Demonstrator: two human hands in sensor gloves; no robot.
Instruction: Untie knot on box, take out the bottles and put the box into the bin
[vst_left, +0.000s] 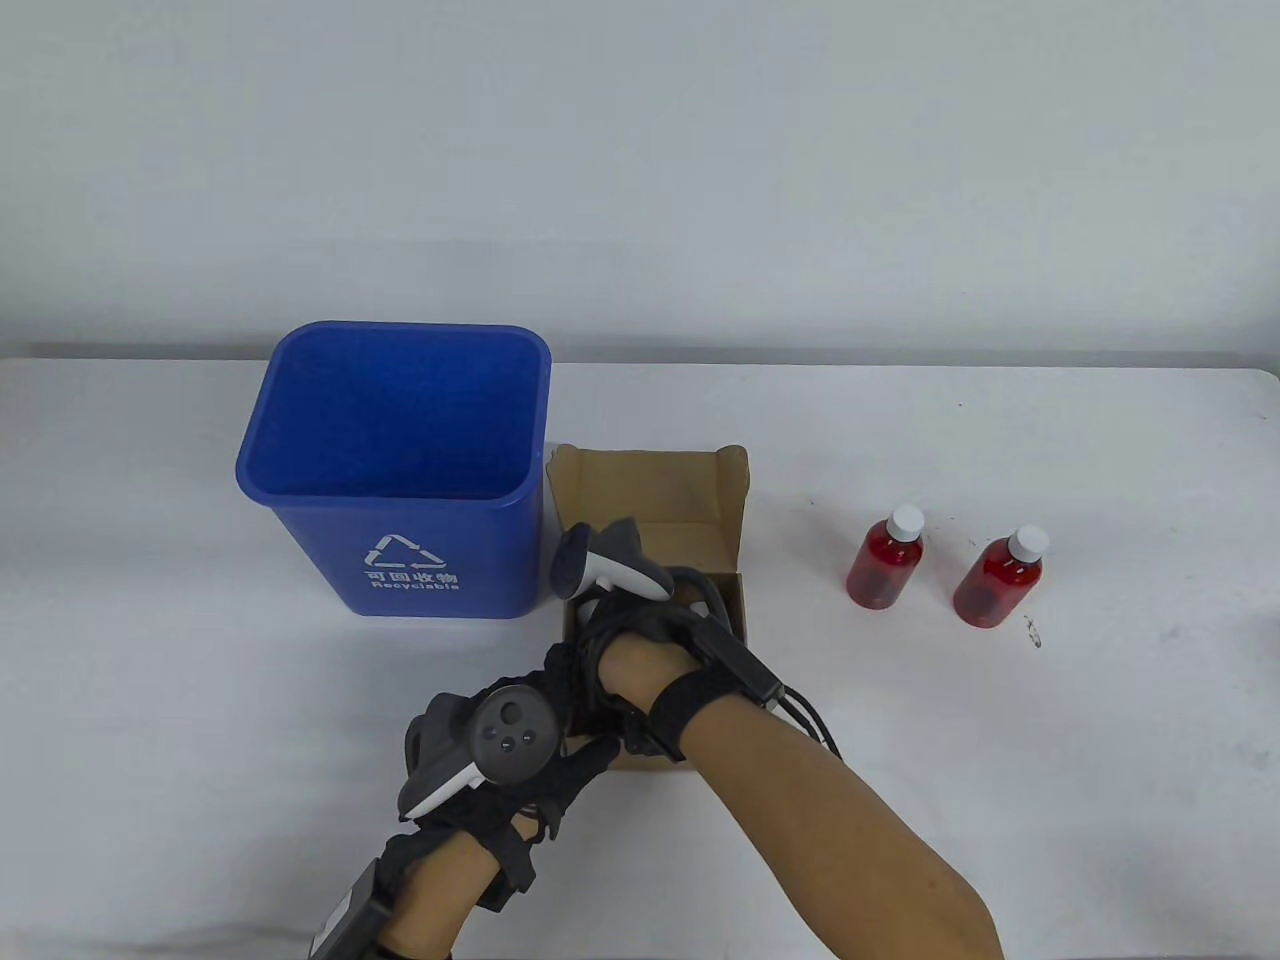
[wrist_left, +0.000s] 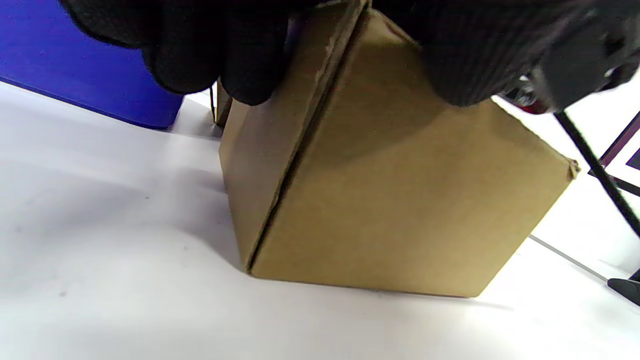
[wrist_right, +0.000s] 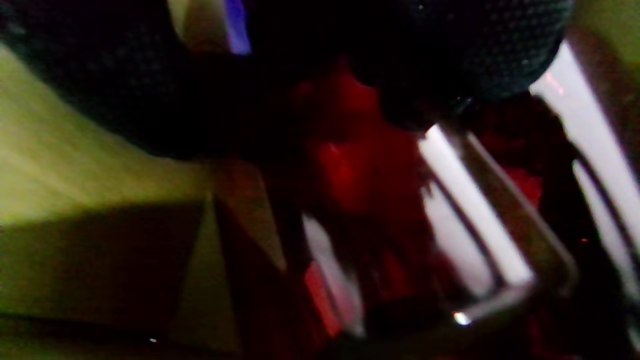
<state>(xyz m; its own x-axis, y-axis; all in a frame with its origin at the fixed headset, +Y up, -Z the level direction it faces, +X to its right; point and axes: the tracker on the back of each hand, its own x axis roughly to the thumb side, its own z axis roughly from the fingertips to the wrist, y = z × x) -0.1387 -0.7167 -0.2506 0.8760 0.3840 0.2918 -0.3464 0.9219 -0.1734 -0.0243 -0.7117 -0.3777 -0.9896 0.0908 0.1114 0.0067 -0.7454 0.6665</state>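
The open cardboard box (vst_left: 650, 490) stands beside the blue bin (vst_left: 400, 560), its lid flap raised at the back. My left hand (vst_left: 565, 755) grips the box's near-left top corner; its fingers (wrist_left: 190, 55) curl over the edge of the box (wrist_left: 400, 210). My right hand (vst_left: 640, 635) reaches down inside the box, its fingertips hidden in the table view. In the dark, blurred right wrist view, gloved fingers (wrist_right: 450, 50) close around a red bottle (wrist_right: 350, 170) inside the box. Two red bottles (vst_left: 885, 560) (vst_left: 1000, 585) with white caps stand on the table to the right.
The bin's blue wall (wrist_left: 75, 65) is just left of the box, almost touching it. The white table (vst_left: 200, 700) ends at a pale wall behind. Glove cables (vst_left: 800, 705) trail from my right wrist.
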